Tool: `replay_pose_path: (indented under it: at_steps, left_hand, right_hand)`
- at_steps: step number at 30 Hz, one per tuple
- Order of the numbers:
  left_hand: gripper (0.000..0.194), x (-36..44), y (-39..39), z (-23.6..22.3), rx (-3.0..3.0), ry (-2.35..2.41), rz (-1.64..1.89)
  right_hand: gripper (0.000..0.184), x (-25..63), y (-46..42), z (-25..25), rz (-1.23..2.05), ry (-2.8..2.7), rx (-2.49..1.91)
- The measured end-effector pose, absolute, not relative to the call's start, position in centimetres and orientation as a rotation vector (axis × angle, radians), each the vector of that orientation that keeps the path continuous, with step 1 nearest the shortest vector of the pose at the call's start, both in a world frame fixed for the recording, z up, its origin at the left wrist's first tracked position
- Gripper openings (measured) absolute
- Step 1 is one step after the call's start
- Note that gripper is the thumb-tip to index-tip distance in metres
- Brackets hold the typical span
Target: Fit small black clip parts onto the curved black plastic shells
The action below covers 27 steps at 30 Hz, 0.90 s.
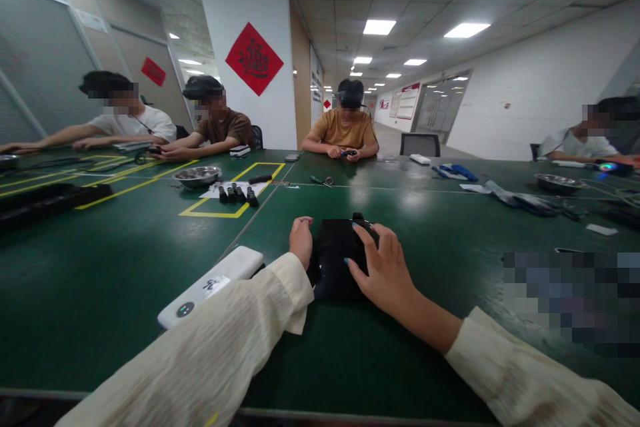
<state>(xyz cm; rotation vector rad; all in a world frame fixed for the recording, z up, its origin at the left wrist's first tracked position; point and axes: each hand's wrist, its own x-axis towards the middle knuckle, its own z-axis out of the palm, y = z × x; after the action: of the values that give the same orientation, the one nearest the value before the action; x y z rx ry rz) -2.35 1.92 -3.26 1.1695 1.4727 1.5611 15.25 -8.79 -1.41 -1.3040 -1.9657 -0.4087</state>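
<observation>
A flat black rectangular thing [337,264], perhaps a case or pouch, lies on the green table in front of me. A small black tab sticks up at its far edge; its exact kind I cannot make out. My right hand [385,264] rests over its right side, fingers apart, with the fingertips touching its top. At the left edge is my left hand [301,242], seen side-on with curled fingers; whatever they grip is hidden. A white power bank [213,287] with a handwritten label and a lit display lies left of it, partly behind my left sleeve.
Beyond are several black cylindrical parts [239,195] on paper, a metal bowl [197,176] and a small tool [320,180]. Another metal bowl [560,183] and gloves [520,199] lie to the right. Several people sit around the table [410,380]. A long black tray [50,204] stands left.
</observation>
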Motion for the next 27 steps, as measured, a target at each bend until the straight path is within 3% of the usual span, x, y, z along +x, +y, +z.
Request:
replay_pose_path:
  at_steps: [5, 15, 27]
  left_hand:
    - [0.019, -2.1, 1.9, -3.4, 1.200, 1.535, 1.540]
    - [0.022, -1.7, 1.2, -3.0, 1.525, 1.564, 1.603]
    - [0.025, -1.5, -1.1, -0.2, 2.027, 1.684, 1.408]
  right_hand:
    - [0.036, 13.5, -11.7, -1.6, -0.232, -2.289, -1.282]
    - [0.047, 12.7, -9.1, -2.1, -0.147, -2.569, -1.253]
    - [0.041, 10.3, -7.0, -1.2, -0.086, -2.581, -1.379]
